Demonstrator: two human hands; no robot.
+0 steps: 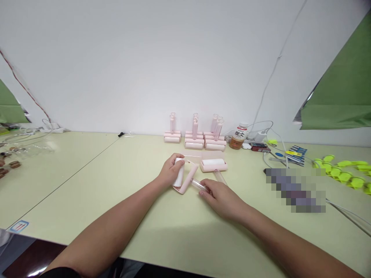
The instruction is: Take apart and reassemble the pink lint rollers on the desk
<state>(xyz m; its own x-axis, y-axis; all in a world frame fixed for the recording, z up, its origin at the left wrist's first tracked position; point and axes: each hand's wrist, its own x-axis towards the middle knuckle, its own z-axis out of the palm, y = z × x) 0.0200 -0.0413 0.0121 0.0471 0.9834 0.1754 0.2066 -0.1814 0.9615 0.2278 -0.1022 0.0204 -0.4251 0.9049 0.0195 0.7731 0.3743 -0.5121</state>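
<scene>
My left hand [171,170] is closed around a white sticky roll [179,174], which sits at the open side of a pink lint roller frame [188,179]. My right hand [218,197] grips the clear handle [198,185] of that same lint roller. Just beyond my right hand, a second pink lint roller [214,165] lies on the table with its white roll in place and its clear handle pointing toward me. A thin clear strip [193,153] lies behind the two rollers.
Several pink lint rollers [194,143] stand handle-up along the wall. Right of them are a drink bottle [239,136], cables and small boxes [260,148]. Yellow-green plastic pieces [344,176] lie at the far right, near a blurred-out object [295,191]. Brown pieces [14,165] lie far left.
</scene>
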